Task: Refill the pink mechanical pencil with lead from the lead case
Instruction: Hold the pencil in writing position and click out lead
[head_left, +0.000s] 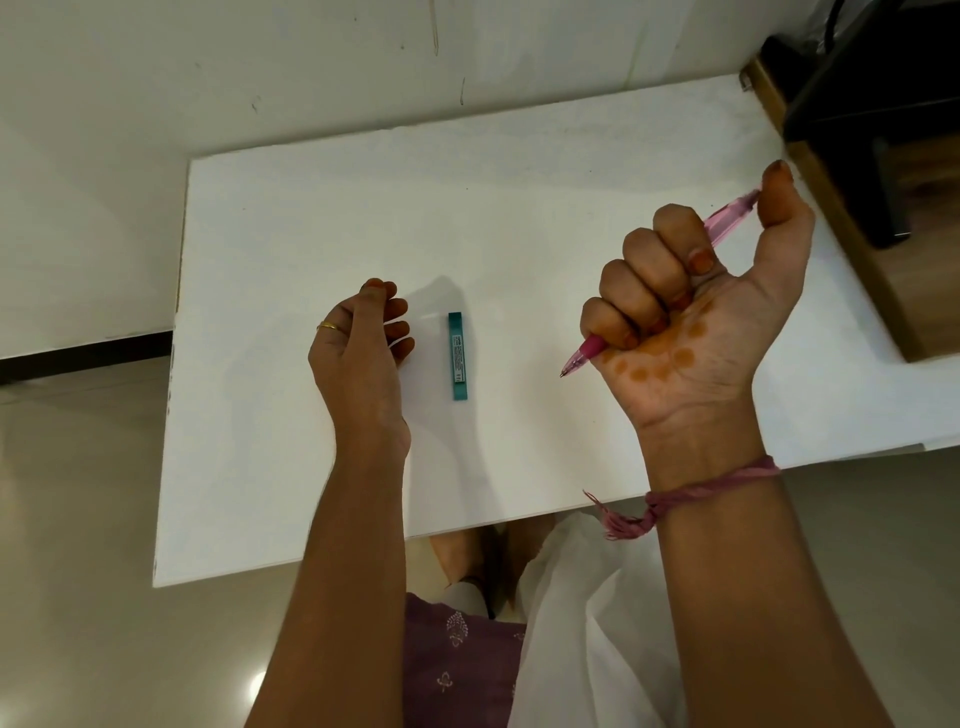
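My right hand (691, 306) is raised above the white table (291, 228), palm toward me, with its fingers curled round the pink mechanical pencil (584, 358). The pencil's tip points down-left and my thumb presses on its top end. A slim teal lead case (457, 356) lies flat on the table between my hands. My left hand (361, 348) rests on the table just left of the case, fingers loosely curled, holding nothing and not touching the case.
A dark stool or stand (872, 104) sits on a wooden surface (852, 249) beyond the table's right edge. A white wall (260, 67) runs behind the table. Tiled floor (78, 493) lies to the left and front.
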